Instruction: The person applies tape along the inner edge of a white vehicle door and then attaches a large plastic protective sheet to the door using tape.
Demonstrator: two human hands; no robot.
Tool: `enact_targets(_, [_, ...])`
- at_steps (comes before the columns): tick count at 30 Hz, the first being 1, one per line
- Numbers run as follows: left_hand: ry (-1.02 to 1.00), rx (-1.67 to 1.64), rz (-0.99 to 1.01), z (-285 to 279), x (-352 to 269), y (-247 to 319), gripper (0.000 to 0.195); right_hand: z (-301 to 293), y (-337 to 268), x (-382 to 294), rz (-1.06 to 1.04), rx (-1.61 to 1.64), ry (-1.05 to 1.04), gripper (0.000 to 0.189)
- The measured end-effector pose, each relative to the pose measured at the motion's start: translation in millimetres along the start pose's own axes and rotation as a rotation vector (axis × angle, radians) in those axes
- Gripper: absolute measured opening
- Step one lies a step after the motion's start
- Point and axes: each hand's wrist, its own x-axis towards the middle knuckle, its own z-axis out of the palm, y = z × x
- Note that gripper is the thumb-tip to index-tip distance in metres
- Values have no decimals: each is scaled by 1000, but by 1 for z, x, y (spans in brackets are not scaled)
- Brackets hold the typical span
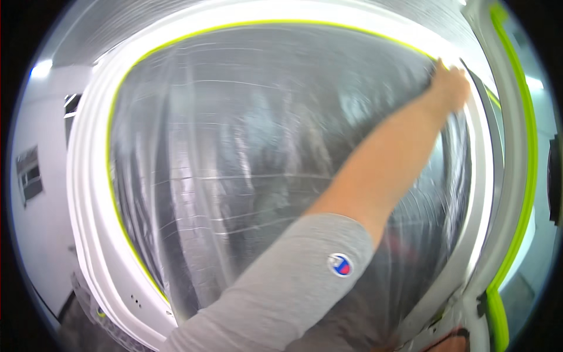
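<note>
My left arm stretches across a sheet of clear plastic masking film (pixel 264 145) that covers a white vehicle door opening. At the upper right corner my left hand (pixel 453 86) touches the film's edge, where it meets the white frame (pixel 88 176). Its fingertips are blurred by glare, so I cannot tell whether they pinch or press. Yellow-green masking tape (pixel 108 145) follows the film's border along the left side and top. Low at the right, a bit of skin (pixel 453 345), probably of my right arm or hand, shows at the picture's edge; its fingers are hidden.
To the right stands a grey-white door edge or pillar (pixel 512 176), with a wide yellow-green tape strip (pixel 530 167) along it. White walls (pixel 48 110) and a dark floor (pixel 83 325) lie beyond on the left. A bright lamp (pixel 42 69) shines at upper left.
</note>
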Motion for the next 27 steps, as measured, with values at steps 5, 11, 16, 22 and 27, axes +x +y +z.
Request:
enact_targets(5, [10,-37,21,-21,-5,1,32,-15,12,-45,378,545,-135,51])
enact_targets(11, [22,-121,-22,-54,-25,-24,41,-53,-47,-120,-89,-182,-457,56])
enact_targets(16, [-2,-170,104,-66,-29,-32,23,-91,-38,-132,-220,-439,-595,58])
enact_targets(22, [-2,-103,190,-48,-28,-22,20,-106,-22,-121,-272,-453,-643,60])
enact_targets(27, [20,-128,214,-46,-27,-26,12,-126,-15,-125,-56,-460,-723,53])
